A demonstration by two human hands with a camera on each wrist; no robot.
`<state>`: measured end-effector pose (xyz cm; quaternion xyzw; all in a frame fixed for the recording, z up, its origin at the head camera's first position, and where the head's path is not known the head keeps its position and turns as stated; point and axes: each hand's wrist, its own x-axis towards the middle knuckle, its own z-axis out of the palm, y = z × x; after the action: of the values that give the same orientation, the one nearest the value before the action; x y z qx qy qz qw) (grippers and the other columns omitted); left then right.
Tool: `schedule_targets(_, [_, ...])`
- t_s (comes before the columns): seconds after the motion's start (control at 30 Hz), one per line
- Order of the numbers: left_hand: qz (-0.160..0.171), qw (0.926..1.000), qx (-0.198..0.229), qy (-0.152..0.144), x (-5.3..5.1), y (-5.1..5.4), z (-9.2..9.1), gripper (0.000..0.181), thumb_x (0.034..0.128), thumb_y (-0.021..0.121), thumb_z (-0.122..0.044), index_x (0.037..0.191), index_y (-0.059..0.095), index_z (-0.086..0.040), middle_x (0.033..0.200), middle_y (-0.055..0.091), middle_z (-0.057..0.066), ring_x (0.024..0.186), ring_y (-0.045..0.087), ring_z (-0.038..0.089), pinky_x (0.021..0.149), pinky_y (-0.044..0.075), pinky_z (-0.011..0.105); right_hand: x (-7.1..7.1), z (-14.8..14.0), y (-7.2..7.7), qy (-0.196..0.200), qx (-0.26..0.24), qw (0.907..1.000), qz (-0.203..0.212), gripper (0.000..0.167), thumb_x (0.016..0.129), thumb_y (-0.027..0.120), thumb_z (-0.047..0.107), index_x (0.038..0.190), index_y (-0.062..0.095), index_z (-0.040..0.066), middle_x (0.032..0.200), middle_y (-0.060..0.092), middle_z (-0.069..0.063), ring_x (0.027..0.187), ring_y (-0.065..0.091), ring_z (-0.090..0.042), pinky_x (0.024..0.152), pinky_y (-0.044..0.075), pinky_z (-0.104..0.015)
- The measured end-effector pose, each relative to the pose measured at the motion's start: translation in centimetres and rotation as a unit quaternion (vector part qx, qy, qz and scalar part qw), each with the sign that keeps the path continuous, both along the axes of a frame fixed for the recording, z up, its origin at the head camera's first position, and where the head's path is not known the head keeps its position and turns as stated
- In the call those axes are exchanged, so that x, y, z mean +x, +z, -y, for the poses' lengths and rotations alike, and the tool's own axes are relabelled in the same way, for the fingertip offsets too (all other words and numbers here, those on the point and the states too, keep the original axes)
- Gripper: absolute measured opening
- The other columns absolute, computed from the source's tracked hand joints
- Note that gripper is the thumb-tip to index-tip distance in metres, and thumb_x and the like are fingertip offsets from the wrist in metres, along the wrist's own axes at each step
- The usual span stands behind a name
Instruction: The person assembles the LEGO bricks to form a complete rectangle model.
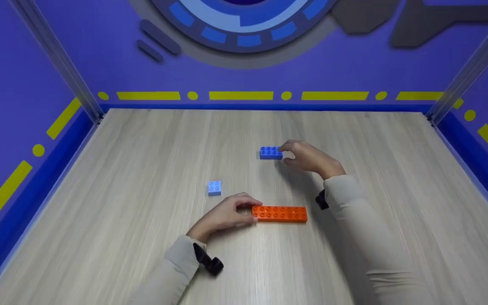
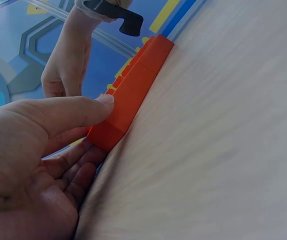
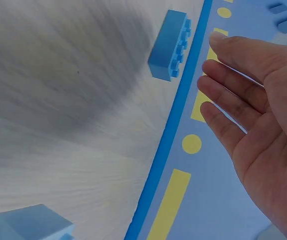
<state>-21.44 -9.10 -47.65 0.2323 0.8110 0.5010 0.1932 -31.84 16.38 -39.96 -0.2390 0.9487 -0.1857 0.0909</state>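
A long orange brick (image 1: pixel 279 214) lies on the table, its left end pinched between the thumb and fingers of my left hand (image 1: pixel 226 214). In the left wrist view the thumb presses the side of the orange brick (image 2: pixel 133 92). Farther back, my right hand (image 1: pixel 311 159) is at the right end of a blue brick (image 1: pixel 270 153), fingers parted. The right wrist view has a gap between that hand (image 3: pixel 263 95) and the blue brick (image 3: pixel 168 45). A small light blue brick (image 1: pixel 214 188) rests left of the orange one.
The wooden table (image 1: pixel 151 161) is bordered by blue-purple walls (image 1: pixel 244 80) with yellow markings, and metal posts (image 1: pixel 64 59) stand at the corners. Black straps with small devices (image 1: pixel 213 265) are on both wrists.
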Motion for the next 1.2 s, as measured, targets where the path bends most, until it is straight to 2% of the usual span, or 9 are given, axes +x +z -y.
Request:
schedule_targets(0.17, [-0.002, 1.0, 0.006, 0.003, 0.1, -0.1, 0.0, 0.04, 0.0793, 0.075, -0.015, 0.118, 0.068, -0.019, 0.119, 0.061, 0.0, 0.113, 0.053, 0.018, 0.102, 0.039, 0.04, -0.6, 0.2, -0.5, -0.002, -0.001, 1.0, 0.0, 0.038, 0.093, 0.062, 0.01, 0.13, 0.059, 0.006, 0.134, 0.056, -0.013, 0.127, 0.05, -0.03, 0.106, 0.04, -0.046])
schedule_targets(0.5, [-0.007, 1.0, 0.004, -0.004, 0.2, -0.3, -0.4, 0.042, 0.0781, 0.076, -0.017, 0.119, 0.068, -0.02, 0.117, 0.062, -0.001, 0.113, 0.052, 0.016, 0.104, 0.036, 0.039, -1.4, 0.8, -1.6, -0.035, 0.01, 0.9986, 0.038, 0.044, 0.093, 0.061, 0.01, 0.136, 0.054, 0.01, 0.143, 0.05, -0.011, 0.133, 0.045, -0.029, 0.11, 0.035, -0.046])
schedule_targets(0.93, [-0.012, 0.9999, 0.001, -0.008, 0.0, 0.0, -0.3, 0.039, 0.0806, 0.074, -0.017, 0.119, 0.068, -0.02, 0.117, 0.062, -0.003, 0.111, 0.053, 0.013, 0.101, 0.039, 0.034, -1.9, 1.2, -1.9, -0.032, 0.03, 0.9989, 0.018, 0.043, 0.092, 0.064, 0.01, 0.134, 0.056, 0.007, 0.134, 0.055, -0.013, 0.125, 0.052, -0.028, 0.107, 0.039, -0.045])
schedule_targets(1.2, [-0.009, 1.0, -0.001, 0.001, 0.1, 0.1, -0.1, 0.039, 0.08, 0.074, -0.017, 0.119, 0.068, -0.021, 0.118, 0.061, -0.002, 0.113, 0.052, 0.016, 0.104, 0.037, 0.04, -1.8, 2.1, -2.2, -0.037, 0.033, 0.9987, 0.01, 0.041, 0.089, 0.068, 0.012, 0.129, 0.061, 0.008, 0.127, 0.057, -0.009, 0.117, 0.055, -0.024, 0.105, 0.042, -0.042])
